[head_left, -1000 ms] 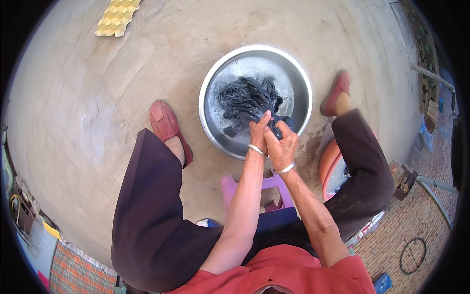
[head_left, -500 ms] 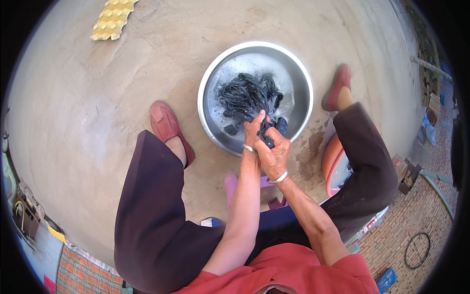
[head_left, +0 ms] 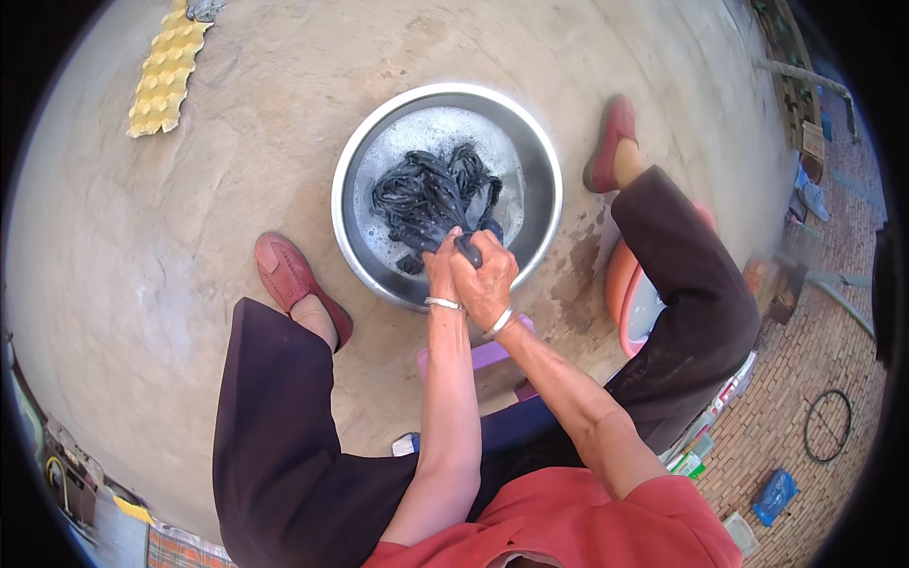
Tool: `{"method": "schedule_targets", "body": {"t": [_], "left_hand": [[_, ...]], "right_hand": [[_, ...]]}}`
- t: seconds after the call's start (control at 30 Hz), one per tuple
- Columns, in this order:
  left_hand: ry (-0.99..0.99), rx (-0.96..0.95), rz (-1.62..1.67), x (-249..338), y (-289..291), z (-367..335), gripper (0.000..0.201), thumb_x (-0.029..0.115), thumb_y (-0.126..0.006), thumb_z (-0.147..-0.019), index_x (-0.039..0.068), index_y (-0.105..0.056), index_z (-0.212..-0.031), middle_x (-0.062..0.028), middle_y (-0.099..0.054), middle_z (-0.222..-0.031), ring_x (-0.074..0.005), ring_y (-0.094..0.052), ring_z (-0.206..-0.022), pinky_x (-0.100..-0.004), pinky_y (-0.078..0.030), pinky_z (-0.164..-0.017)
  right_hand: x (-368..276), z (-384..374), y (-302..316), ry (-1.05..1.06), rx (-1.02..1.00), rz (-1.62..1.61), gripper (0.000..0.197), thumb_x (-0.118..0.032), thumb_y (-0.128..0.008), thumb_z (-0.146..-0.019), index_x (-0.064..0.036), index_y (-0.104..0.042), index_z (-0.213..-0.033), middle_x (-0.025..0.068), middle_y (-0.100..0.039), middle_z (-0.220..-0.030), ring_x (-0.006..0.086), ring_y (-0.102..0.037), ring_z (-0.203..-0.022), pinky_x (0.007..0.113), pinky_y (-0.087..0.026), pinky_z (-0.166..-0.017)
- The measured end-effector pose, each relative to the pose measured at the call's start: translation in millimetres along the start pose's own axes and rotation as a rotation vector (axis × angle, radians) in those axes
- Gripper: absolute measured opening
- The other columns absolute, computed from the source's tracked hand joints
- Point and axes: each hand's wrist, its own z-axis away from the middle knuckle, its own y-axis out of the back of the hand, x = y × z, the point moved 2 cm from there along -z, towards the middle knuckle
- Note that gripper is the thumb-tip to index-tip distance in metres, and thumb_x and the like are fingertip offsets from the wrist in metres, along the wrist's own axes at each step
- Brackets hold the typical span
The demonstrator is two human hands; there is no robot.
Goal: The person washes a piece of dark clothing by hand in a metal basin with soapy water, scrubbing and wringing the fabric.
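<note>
A round metal basin [head_left: 545, 194] stands on the ground between my feet, with sudsy water [head_left: 421, 131] in it. Wet dark cloth [head_left: 415, 201], bunched and twisted, lies in the suds. At the basin's near rim my left hand [head_left: 442, 269] is closed on a gathered end of the cloth. My right hand [head_left: 487, 275] presses against it, its fingers also wrapped round the cloth, and a dark fold pokes out above the knuckles. The hands partly hide the bunch between them. Each wrist wears a silver bangle.
An orange basin [head_left: 623, 284] with whitish liquid stands beside my right leg. A purple plastic stool [head_left: 488, 355] shows under my forearms. At the far left lies a yellow egg tray [head_left: 169, 80]. Brick paving [head_left: 757, 435] with a blue bag [head_left: 775, 497] is at the right.
My hands have come closer together on the cloth, the right one now pressed against the left. The whole view has shifted, so the basin appears further left.
</note>
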Motion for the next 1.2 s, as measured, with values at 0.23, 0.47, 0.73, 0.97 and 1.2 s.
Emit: {"method": "schedule_targets", "body": {"t": [0.23, 0.47, 0.73, 0.97, 1.2], "left_hand": [[-0.063, 0.086, -0.003, -1, -32, 10, 0.03, 0.001, -0.062, -0.086, 0.004, -0.06, -0.116, -0.0053, -0.066, -0.108, -0.0184, -0.064, -0.094, -0.0324, -0.053, -0.082], [-0.014, 0.098, -0.09, -4, -5, 0, 0.025, 0.01, -0.067, -0.085, 0.002, -0.059, -0.107, -0.0048, -0.064, -0.093, -0.0169, -0.064, -0.078, -0.0304, -0.054, -0.072], [0.043, 0.028, -0.042, 6, -14, 1, 0.009, 0.014, -0.065, -0.088, 0.008, -0.06, -0.083, -0.0008, -0.059, -0.072, -0.0118, -0.058, -0.068, -0.0278, -0.048, -0.062], [-0.127, 0.112, -0.092, -21, -29, 2, 0.026, 0.009, -0.063, -0.087, 0.003, -0.061, -0.112, -0.0063, -0.065, -0.105, -0.0171, -0.063, -0.092, -0.0333, -0.053, -0.08], [-0.083, -0.015, -0.1, 5, -9, 8, 0.012, 0.017, -0.067, -0.088, 0.005, -0.064, -0.091, -0.0031, -0.062, -0.082, -0.0124, -0.059, -0.072, -0.0276, -0.05, -0.063]], "right_hand": [[17, -48, 5, -0.139, -0.11, 0.032, 0.02, -0.022, -0.061, -0.071, -0.0015, -0.061, -0.072, 0.0213, -0.062, -0.069, 0.0439, -0.06, -0.071, 0.048, -0.047, -0.064], [10, -33, -13, -0.06, -0.06, 0.125, 0.018, -0.021, -0.062, -0.07, -0.0029, -0.06, -0.068, 0.0217, -0.062, -0.073, 0.0437, -0.06, -0.069, 0.05, -0.045, -0.061], [-16, 1, 13, 0.135, -0.078, -0.122, 0.021, -0.016, -0.067, -0.073, -0.003, -0.053, -0.063, 0.0159, -0.057, -0.064, 0.0393, -0.059, -0.061, 0.043, -0.045, -0.056], [37, -98, -8, -0.192, -0.044, 0.21, 0.028, -0.03, -0.066, -0.074, -0.0016, -0.067, -0.074, 0.0261, -0.063, -0.073, 0.0462, -0.06, -0.07, 0.049, -0.047, -0.06], [-16, 2, 6, 0.073, -0.081, -0.08, 0.027, -0.022, -0.066, -0.077, -0.0015, -0.055, -0.062, 0.0183, -0.057, -0.062, 0.0399, -0.058, -0.059, 0.044, -0.045, -0.056]]}}
